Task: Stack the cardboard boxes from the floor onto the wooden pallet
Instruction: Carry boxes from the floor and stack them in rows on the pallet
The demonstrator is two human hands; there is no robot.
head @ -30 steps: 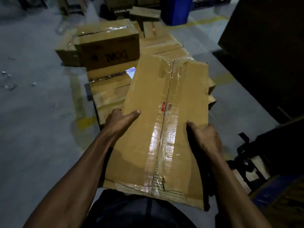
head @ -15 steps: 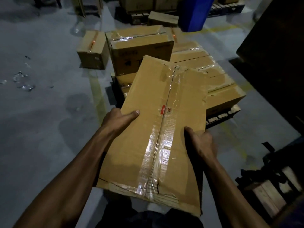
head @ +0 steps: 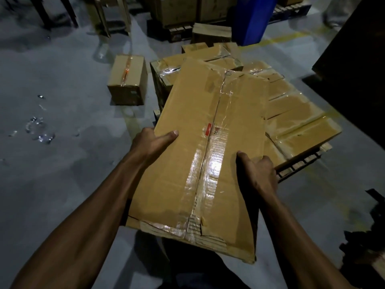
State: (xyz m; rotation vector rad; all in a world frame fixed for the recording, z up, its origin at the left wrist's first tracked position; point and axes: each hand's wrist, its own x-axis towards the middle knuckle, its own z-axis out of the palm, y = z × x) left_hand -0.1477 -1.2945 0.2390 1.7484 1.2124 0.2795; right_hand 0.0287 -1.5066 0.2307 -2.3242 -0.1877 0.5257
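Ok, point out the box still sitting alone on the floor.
The small box with the orange tape strip, left of the pallet. The others lie stacked there or sit in the hands.

There is only one view, from a camera riding on the person's head, looking forward and steeply down. It is sitting close over the carried box (head: pixel 210 147), which is filling the centre. The pallet (head: pixel 302 163) is lying near at two o'clock, and the grey floor (head: pixel 62 163) is spreading towards nine o'clock.

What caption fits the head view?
Both hands, left and right, carry a taped cardboard box toward the loaded pallet.
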